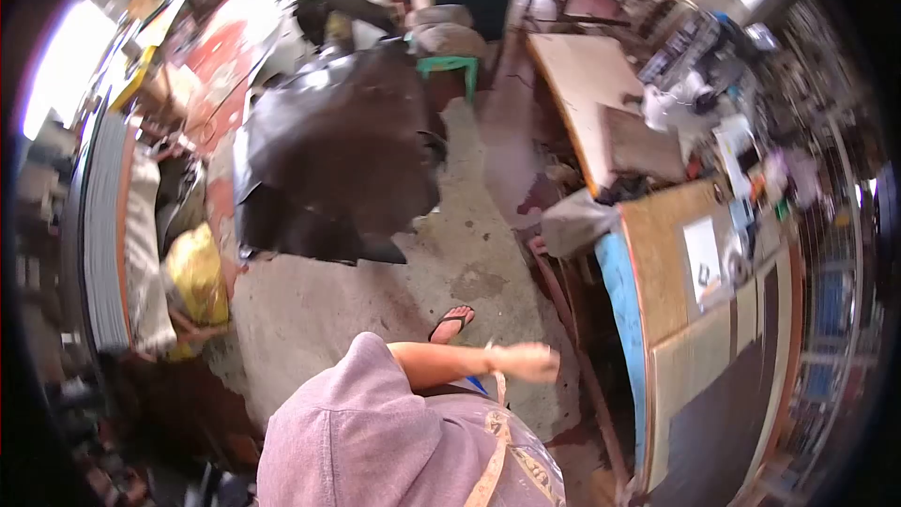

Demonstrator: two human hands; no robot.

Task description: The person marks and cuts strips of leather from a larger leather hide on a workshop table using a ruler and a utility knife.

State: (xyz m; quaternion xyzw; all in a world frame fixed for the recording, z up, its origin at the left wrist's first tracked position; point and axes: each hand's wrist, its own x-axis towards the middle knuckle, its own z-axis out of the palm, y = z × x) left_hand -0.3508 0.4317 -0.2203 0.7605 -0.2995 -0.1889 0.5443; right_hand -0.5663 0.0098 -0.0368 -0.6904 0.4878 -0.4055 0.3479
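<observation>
My left hand (pixel 527 362) reaches across the front of my body at the end of a bent arm, and motion smears its fingers. Below its wrist, a yellowish tape with dark markings (pixel 492 469) hangs down over my mauve shirt (pixel 347 432). Beneath the hand is the concrete floor, with a sandalled foot (pixel 455 319) just beyond the forearm. My right hand is out of view. Farther ahead, a large dark brown leather hide (pixel 343 145) lies spread over a support that it mostly hides.
A workbench (pixel 671 268) with boards, sheets and a blue edge runs along the right. Behind it stands a pale-topped table (pixel 572 75) near cluttered tools. A green stool (pixel 449 64) stands ahead. On the left are a yellow bag (pixel 195 272) and stacked grey sheets (pixel 105 235).
</observation>
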